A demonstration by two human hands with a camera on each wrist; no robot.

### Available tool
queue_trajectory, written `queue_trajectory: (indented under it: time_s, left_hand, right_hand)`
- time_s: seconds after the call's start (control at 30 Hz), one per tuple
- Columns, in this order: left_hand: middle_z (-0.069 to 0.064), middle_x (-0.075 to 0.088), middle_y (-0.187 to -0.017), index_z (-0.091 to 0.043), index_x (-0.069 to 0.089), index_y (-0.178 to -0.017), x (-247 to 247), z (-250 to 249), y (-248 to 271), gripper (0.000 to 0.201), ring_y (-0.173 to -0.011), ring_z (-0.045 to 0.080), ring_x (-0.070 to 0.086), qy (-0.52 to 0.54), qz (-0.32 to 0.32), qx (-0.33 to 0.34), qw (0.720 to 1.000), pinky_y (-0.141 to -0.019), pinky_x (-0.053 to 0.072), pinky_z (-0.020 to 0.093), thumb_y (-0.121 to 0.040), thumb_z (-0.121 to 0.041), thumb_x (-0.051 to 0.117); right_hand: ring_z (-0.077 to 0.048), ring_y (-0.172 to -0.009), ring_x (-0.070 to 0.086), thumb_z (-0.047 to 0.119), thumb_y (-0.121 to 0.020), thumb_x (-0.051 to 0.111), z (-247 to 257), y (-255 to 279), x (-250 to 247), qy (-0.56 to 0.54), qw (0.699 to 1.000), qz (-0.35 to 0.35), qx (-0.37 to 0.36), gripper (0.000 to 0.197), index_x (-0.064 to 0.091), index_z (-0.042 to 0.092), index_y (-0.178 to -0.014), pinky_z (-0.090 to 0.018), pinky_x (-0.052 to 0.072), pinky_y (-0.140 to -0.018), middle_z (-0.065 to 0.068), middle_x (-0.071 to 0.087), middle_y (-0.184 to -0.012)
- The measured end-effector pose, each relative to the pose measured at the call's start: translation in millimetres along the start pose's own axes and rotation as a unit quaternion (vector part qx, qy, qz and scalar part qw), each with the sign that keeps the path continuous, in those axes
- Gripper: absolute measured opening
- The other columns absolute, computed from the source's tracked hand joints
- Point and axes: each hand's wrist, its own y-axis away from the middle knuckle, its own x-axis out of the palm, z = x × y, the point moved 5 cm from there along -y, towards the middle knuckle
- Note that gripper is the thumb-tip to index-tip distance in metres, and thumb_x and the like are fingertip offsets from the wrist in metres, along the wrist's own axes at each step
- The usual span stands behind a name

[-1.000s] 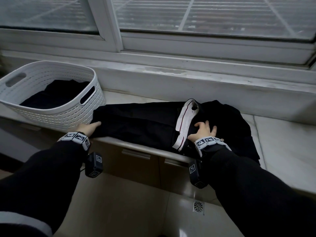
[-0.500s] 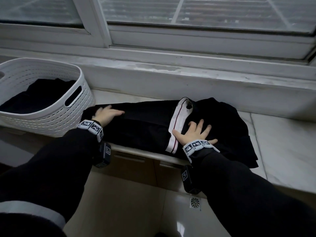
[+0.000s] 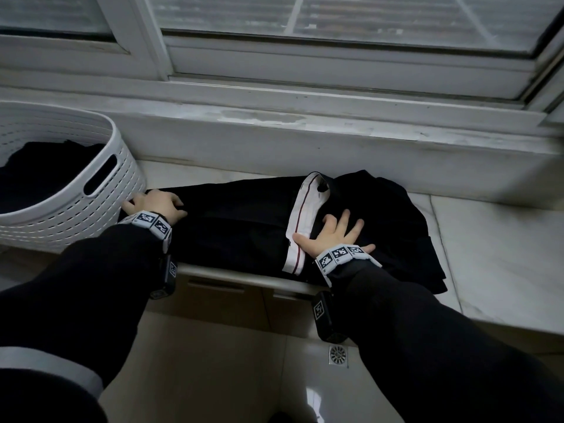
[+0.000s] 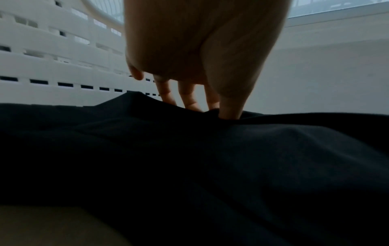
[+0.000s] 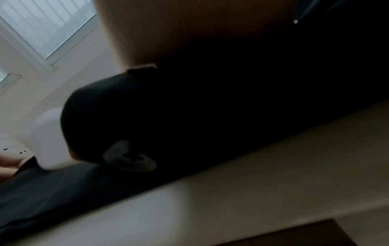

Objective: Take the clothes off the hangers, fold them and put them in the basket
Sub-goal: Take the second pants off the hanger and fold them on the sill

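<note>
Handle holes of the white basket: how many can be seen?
1. It is in the basket wall facing the black garment, near the left hand. Another may lie outside the picture.

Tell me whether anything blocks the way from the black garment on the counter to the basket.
Nothing visible does. The black garment lies right beside the white basket, its left end by the basket's wall. The basket's open top already holds dark clothes, with room above them.

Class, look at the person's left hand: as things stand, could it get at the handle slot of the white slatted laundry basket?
Probably yes. The left hand rests on the black garment right beside the white slatted laundry basket, and nothing lies between it and the handle slot.
</note>
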Motion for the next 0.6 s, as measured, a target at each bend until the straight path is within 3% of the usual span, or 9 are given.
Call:
queue_trajectory:
  time_s: [0.13,0.2,0.33,0.47,0.6]
  left_hand:
    - [0.013,0.059,-0.117,-0.027,0.069,-0.105,-29.7,-3.9,-0.2,0.022,-0.116,0.038,0.045,0.063,-0.156,-0.010,0.986,-0.098,0.029,0.047,-0.086,-0.032,0.057]
    - [0.014,0.053,-0.125,-0.023,0.067,-0.107,-28.8,-5.6,3.8,0.024,-0.121,0.038,0.040,0.104,-0.182,-0.027,0.977,-0.100,0.030,0.049,-0.084,-0.026,0.059]
    - [0.023,0.035,-0.139,-0.006,0.043,-0.130,1.3,11.2,18.5,0.061,-0.131,0.039,0.030,0.193,-0.113,-0.130,0.966,-0.106,0.026,0.051,-0.076,-0.018,0.068]
    - [0.026,0.029,-0.146,0.002,0.029,-0.137,20.4,30.2,30.3,0.081,-0.136,0.040,0.024,0.219,-0.061,-0.144,0.963,-0.108,0.022,0.053,-0.079,-0.042,0.064]
    - [0.029,0.036,-0.143,0.006,0.033,-0.137,28.0,54.9,36.0,0.096,-0.133,0.043,0.034,0.265,-0.037,-0.192,0.944,-0.111,0.024,0.049,-0.073,-0.058,0.063]
  right_hand:
    - [-0.032,-0.145,-0.014,0.072,-0.073,0.050,-0.1,-0.3,-0.2,0.001,1.000,0.000,0.001,0.090,0.023,0.025,-0.144,-0.069,0.003,-0.107,-0.002,-0.008,-0.159]
    - [-0.032,-0.145,-0.014,0.071,-0.073,0.051,0.2,0.2,-0.4,-0.001,1.000,0.001,0.002,0.089,0.023,0.025,-0.144,-0.069,0.003,-0.107,-0.002,-0.008,-0.159]
    - [-0.032,-0.145,-0.013,0.069,-0.073,0.052,2.1,3.9,-0.9,-0.002,1.000,-0.011,0.003,0.088,0.024,0.025,-0.144,-0.069,0.004,-0.107,-0.002,-0.006,-0.160]
    - [-0.034,-0.145,-0.011,0.069,-0.074,0.052,3.1,6.2,-2.7,0.001,1.000,-0.007,-0.001,0.089,0.022,0.023,-0.145,-0.069,0.005,-0.107,-0.003,-0.005,-0.160]
    - [-0.033,-0.146,-0.010,0.066,-0.075,0.053,4.2,10.7,-5.2,-0.018,1.000,-0.006,-0.011,0.082,0.028,0.026,-0.142,-0.068,0.006,-0.108,-0.003,-0.004,-0.160]
